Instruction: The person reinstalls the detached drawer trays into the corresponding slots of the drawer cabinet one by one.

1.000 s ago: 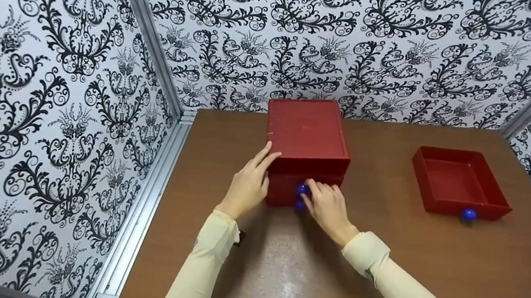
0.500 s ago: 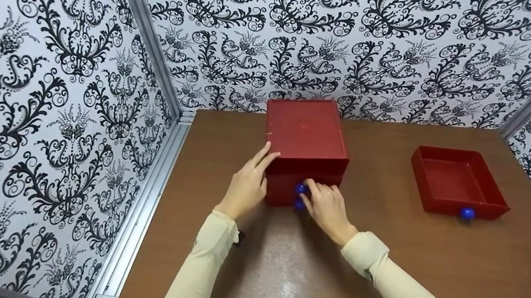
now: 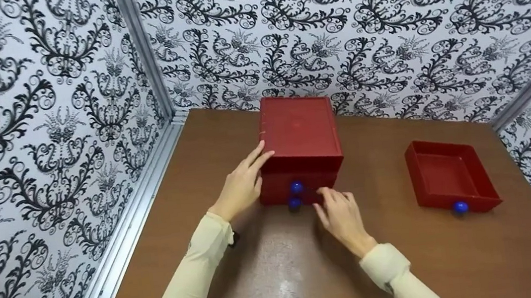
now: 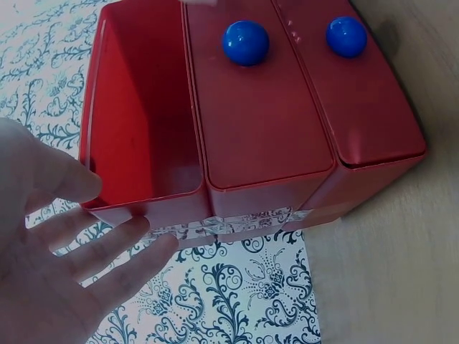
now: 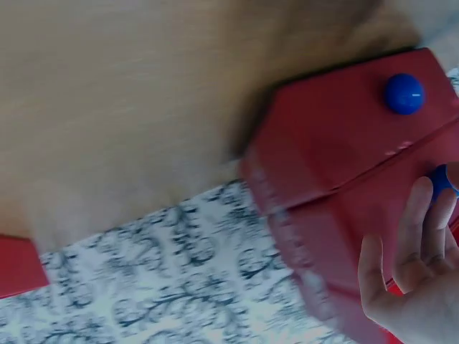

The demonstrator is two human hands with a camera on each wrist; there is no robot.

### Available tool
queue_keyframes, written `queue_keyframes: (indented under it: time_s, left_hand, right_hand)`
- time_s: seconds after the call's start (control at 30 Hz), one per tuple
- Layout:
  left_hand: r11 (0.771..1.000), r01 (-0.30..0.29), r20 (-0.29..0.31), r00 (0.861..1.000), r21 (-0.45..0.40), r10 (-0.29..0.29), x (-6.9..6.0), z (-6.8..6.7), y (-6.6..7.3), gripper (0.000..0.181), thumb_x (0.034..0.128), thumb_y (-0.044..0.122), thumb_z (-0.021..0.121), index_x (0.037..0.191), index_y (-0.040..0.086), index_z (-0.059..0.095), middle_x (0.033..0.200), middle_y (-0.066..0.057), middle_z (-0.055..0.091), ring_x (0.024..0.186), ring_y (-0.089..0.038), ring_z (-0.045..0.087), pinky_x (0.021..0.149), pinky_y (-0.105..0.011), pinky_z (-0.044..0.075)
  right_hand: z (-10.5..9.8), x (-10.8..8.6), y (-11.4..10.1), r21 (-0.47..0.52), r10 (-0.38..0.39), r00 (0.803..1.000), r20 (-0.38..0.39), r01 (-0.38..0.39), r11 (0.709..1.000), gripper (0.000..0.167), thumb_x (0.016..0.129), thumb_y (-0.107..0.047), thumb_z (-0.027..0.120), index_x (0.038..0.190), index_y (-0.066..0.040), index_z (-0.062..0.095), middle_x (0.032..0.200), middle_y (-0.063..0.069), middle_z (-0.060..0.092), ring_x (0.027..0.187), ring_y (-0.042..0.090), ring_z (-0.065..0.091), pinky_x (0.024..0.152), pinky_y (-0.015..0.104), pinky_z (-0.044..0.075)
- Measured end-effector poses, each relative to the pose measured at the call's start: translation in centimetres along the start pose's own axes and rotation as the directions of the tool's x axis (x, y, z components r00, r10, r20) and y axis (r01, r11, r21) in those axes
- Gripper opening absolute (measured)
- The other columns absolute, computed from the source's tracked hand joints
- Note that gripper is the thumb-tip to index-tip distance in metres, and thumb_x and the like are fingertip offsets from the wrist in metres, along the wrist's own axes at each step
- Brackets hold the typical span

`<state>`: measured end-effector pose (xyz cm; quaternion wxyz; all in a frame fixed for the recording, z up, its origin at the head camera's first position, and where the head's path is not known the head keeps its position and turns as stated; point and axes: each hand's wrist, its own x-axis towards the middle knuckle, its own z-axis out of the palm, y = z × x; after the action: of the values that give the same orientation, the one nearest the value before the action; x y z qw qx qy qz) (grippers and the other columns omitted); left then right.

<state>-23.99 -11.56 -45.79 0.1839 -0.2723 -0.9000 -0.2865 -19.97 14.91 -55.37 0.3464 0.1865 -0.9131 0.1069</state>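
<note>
A red drawer cabinet stands toward the back of the table. Its top compartment is empty in the left wrist view; two drawers fill those below, one with the upper knob and one with the lower knob, both blue balls. My left hand rests its extended fingers at the cabinet's left front top edge and side. Just right of the knobs, my right hand hovers before the front with loosely bent fingers, holding nothing. Its fingers partly cover one knob in the right wrist view.
An empty red drawer lies face-up on the table at the right, its blue knob toward me. Patterned walls close off the back and sides. A metal frame rail runs along the table's left edge.
My right hand has let go of the upper knob and moved right and slightly toward me. My left hand keeps its place on the cabinet. The view has shifted a little.
</note>
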Motion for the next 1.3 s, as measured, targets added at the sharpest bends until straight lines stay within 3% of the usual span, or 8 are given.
queue_keyframes:
  time_s: [0.27, 0.5, 0.6, 0.87, 1.13, 1.3]
  left_hand:
    - [0.999, 0.013, -0.022, 1.000, -0.042, -0.014, 0.0, 0.3, 0.0, 0.058, 0.0913, -0.001, 0.056, 0.146, 0.020, 0.051, 0.160, -0.002, 0.041, 0.125, -0.031, 0.059, 0.080, -0.049, 0.057]
    - [0.999, 0.001, -0.048, 0.999, -0.040, -0.003, -0.2, 0.2, 0.0, 0.058, 0.0909, -0.001, 0.056, 0.145, 0.019, 0.052, 0.159, -0.004, 0.043, 0.124, -0.032, 0.060, 0.081, -0.050, 0.057]
    - [0.999, -0.001, -0.051, 0.999, -0.038, -0.001, -0.1, 0.3, 0.0, 0.057, 0.0908, -0.001, 0.057, 0.145, 0.019, 0.052, 0.159, -0.004, 0.043, 0.121, -0.032, 0.061, 0.079, -0.049, 0.057]
    - [1.000, -0.002, -0.043, 0.999, -0.016, 0.001, -0.1, 0.5, 0.2, 0.058, 0.0902, -0.001, 0.057, 0.145, 0.019, 0.052, 0.159, -0.004, 0.042, 0.118, -0.032, 0.062, 0.072, -0.047, 0.057]
    - [1.000, 0.005, -0.035, 0.999, -0.008, -0.006, -0.1, 0.6, 0.3, 0.059, 0.0899, 0.000, 0.058, 0.145, 0.020, 0.051, 0.159, -0.003, 0.042, 0.120, -0.033, 0.062, 0.073, -0.049, 0.057]
    - [1.000, 0.004, -0.037, 0.999, 0.001, -0.004, 0.0, 0.5, 0.3, 0.059, 0.0903, 0.000, 0.057, 0.146, 0.020, 0.051, 0.160, -0.003, 0.042, 0.121, -0.032, 0.062, 0.075, -0.049, 0.057]
  right_hand:
    - [-3.2, -4.3, 7.3, -0.134, 0.106, 0.994, 0.000, -0.105, 0.985, 0.037, 0.079, -0.016, 0.079, 0.107, 0.001, 0.063, 0.094, 0.020, 0.067, 0.081, 0.036, 0.065, 0.072, 0.049, 0.049]
    - [-6.7, -6.3, 13.6, -0.219, 0.252, 0.968, 0.003, -0.245, 0.944, 0.034, 0.080, -0.014, 0.074, 0.104, 0.005, 0.059, 0.094, 0.027, 0.059, 0.072, 0.045, 0.060, 0.062, 0.055, 0.047]
    - [-8.0, -7.2, 15.6, -0.207, 0.320, 0.947, 0.011, -0.311, 0.928, 0.030, 0.079, -0.011, 0.073, 0.100, 0.005, 0.058, 0.093, 0.028, 0.055, 0.068, 0.047, 0.058, 0.060, 0.058, 0.046]
    - [-10.7, -8.7, 19.3, -0.210, 0.456, 0.886, 0.078, -0.433, 0.877, 0.033, 0.080, -0.005, 0.070, 0.108, 0.005, 0.054, 0.109, 0.032, 0.051, 0.085, 0.056, 0.055, 0.067, 0.066, 0.044]
    - [-12.5, -9.4, 21.9, -0.247, 0.517, 0.821, 0.243, -0.462, 0.851, 0.065, 0.078, -0.004, 0.073, 0.136, 0.001, 0.045, 0.143, 0.038, 0.036, 0.102, 0.063, 0.048, 0.074, 0.071, 0.044]
    - [-13.1, -9.7, 23.0, -0.264, 0.523, 0.778, 0.348, -0.454, 0.851, 0.074, 0.079, -0.005, 0.073, 0.143, -0.001, 0.038, 0.150, 0.037, 0.029, 0.104, 0.063, 0.046, 0.073, 0.070, 0.046]
